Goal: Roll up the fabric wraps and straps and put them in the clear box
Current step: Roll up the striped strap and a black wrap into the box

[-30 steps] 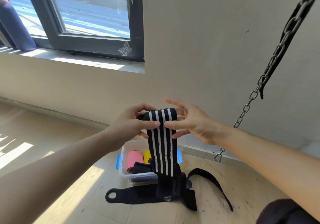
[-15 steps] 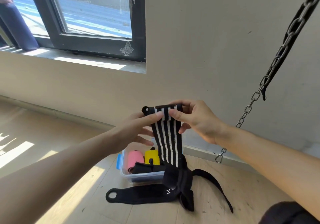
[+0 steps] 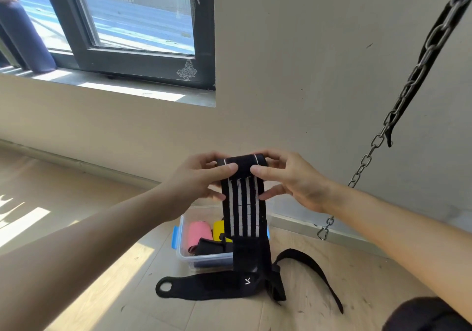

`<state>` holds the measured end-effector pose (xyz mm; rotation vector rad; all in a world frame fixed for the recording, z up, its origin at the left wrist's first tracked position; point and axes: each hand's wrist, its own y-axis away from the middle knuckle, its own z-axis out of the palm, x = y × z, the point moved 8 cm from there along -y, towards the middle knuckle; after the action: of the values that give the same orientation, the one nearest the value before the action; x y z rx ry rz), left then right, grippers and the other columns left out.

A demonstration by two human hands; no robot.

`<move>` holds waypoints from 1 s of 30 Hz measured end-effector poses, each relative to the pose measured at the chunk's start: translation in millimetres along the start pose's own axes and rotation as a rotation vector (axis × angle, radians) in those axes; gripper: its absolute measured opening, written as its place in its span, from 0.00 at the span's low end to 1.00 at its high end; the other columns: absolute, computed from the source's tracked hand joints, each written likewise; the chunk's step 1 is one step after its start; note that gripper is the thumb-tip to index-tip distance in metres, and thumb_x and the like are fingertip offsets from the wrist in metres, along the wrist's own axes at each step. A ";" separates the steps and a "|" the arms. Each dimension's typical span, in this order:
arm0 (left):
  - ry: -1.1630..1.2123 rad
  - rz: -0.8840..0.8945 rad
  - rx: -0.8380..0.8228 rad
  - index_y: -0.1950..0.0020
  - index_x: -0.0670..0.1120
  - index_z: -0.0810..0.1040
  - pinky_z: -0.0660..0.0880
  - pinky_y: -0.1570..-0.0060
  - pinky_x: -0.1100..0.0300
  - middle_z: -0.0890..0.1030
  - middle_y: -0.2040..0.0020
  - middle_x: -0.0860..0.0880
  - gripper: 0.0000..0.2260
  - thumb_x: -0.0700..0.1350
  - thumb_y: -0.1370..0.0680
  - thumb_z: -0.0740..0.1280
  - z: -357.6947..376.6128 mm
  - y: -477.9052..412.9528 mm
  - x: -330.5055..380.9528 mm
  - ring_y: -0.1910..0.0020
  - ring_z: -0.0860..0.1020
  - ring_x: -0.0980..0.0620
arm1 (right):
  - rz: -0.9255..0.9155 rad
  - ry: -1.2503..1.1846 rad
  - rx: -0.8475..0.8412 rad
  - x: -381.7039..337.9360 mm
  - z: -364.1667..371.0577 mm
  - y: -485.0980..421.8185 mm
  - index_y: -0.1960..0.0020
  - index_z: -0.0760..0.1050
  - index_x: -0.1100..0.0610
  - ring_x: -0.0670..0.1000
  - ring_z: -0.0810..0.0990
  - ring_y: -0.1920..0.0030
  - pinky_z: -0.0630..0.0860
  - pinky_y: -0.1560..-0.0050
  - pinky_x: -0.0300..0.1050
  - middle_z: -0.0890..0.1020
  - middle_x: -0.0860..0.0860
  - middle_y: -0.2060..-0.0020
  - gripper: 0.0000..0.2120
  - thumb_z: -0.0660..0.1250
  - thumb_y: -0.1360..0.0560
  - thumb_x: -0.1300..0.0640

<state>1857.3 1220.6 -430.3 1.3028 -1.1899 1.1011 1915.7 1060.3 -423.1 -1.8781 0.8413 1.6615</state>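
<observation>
While the clear box [image 3: 186, 254] stands on the floor [image 3: 102, 292] near the wall [image 3: 281, 75], I have the striped wrap [image 3: 244, 203] up in the air above it, its loose tail hanging in front of the box's right side toward a black strap [image 3: 209, 286] lying flat along the box's near edge. My left hand [image 3: 194, 180] and right hand [image 3: 291, 181] each pinch the small started roll at the wrap's top, thumbs in front, fingers curled behind. I judge it light, soft and springy, apt to unwind, so the hold belongs on the roll's two side edges, wound as snugly as the pink roll [image 3: 200, 232] and yellow roll [image 3: 219, 228] in the box.
</observation>
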 end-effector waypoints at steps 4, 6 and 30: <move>0.018 0.087 0.059 0.39 0.43 0.79 0.82 0.58 0.56 0.83 0.45 0.39 0.13 0.37 0.23 0.72 -7.6 -0.3 7.5 0.49 0.85 0.44 | 0.085 -0.021 -0.048 8.2 3.8 0.7 0.33 0.76 0.52 0.58 0.85 0.44 0.83 0.51 0.54 0.84 0.55 0.42 0.17 0.66 0.20 0.50; -0.042 0.126 0.059 0.39 0.44 0.79 0.83 0.55 0.54 0.83 0.44 0.40 0.14 0.36 0.24 0.73 -8.7 0.4 9.8 0.48 0.85 0.44 | 0.096 -0.040 -0.047 8.9 6.5 1.1 0.32 0.75 0.53 0.59 0.85 0.44 0.83 0.51 0.55 0.84 0.57 0.42 0.21 0.68 0.23 0.47; -0.082 0.055 -0.039 0.39 0.42 0.79 0.83 0.57 0.53 0.85 0.49 0.39 0.14 0.43 0.23 0.72 3.9 4.6 6.0 0.50 0.86 0.43 | -0.039 0.088 -0.041 -4.5 6.1 4.1 0.34 0.77 0.55 0.54 0.85 0.44 0.84 0.55 0.54 0.84 0.55 0.44 0.20 0.74 0.26 0.58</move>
<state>1853.3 1216.3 -424.2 1.3031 -1.3081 1.0673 1908.2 1062.4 -419.3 -1.9958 0.8052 1.5943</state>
